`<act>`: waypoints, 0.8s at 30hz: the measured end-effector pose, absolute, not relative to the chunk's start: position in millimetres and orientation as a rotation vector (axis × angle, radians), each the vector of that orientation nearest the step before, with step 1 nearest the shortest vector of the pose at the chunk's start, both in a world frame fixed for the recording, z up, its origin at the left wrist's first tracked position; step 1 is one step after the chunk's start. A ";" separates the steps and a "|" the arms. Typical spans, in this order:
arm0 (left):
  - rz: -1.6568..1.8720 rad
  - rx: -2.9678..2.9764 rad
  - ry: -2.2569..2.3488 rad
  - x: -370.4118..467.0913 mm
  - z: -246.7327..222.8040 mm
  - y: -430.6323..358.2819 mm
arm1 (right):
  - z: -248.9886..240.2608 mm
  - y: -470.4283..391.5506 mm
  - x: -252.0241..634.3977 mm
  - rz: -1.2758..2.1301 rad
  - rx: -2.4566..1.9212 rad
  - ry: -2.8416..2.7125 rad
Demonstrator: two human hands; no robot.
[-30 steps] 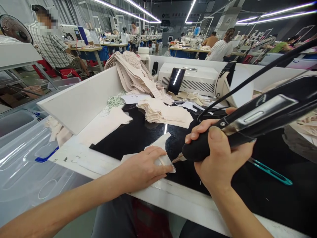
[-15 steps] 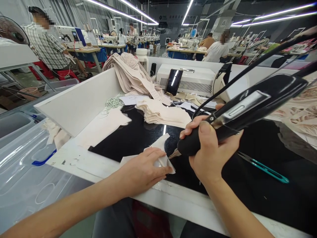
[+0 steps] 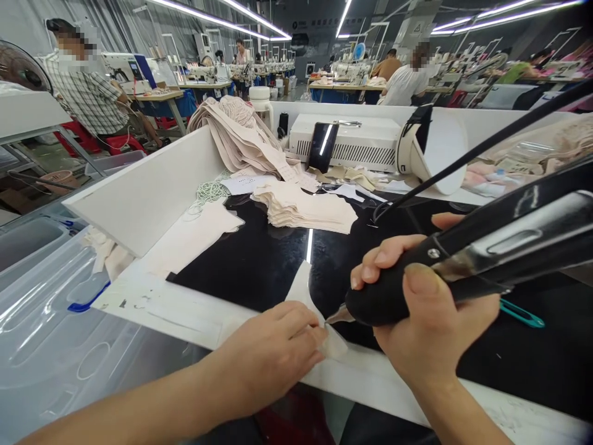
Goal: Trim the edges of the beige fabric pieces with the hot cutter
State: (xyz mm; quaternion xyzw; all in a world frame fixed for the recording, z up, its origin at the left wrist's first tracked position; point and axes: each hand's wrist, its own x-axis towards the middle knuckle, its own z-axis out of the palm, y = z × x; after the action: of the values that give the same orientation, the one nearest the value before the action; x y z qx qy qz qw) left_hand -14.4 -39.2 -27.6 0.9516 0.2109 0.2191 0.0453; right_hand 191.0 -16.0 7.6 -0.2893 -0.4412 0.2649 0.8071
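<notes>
My right hand (image 3: 426, 315) grips a black handheld cutting tool (image 3: 482, 253) with a silver band and a black cable running up to the right. Its metal tip (image 3: 338, 316) touches a small pale fabric piece (image 3: 306, 290) at the near edge of the black work surface (image 3: 259, 259). My left hand (image 3: 278, 352) lies flat on that fabric piece, fingertips right beside the tool tip, holding it down on the white table edge.
A stack of beige fabric pieces (image 3: 301, 207) lies mid-table, with a heap of beige garments (image 3: 236, 133) and a white machine (image 3: 347, 142) behind. Teal-handled snips (image 3: 521, 314) rest at right. A clear plastic bin (image 3: 50, 321) stands at left. People sit at sewing stations beyond.
Both hands and the fabric piece have shifted nearer to the table's front edge. The fabric piece has turned, and the tool now lies flatter across the right of the view.
</notes>
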 end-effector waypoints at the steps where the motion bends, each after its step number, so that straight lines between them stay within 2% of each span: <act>1: 0.667 2.902 0.623 -14.6 -28.8 -34.2 | 7.1 -15.9 190.7 0.565 -0.623 -0.947; 24: 0.707 2.898 0.695 -26.5 -34.9 -22.2 | 4.6 -1.4 181.9 0.505 -0.625 -0.951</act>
State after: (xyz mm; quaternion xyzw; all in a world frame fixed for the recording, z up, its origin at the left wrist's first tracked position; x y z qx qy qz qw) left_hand -26.5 -22.2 -34.9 0.9454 0.2267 0.2307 0.0396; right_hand 181.9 -1.4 4.6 -0.2925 -0.4455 0.2365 0.8124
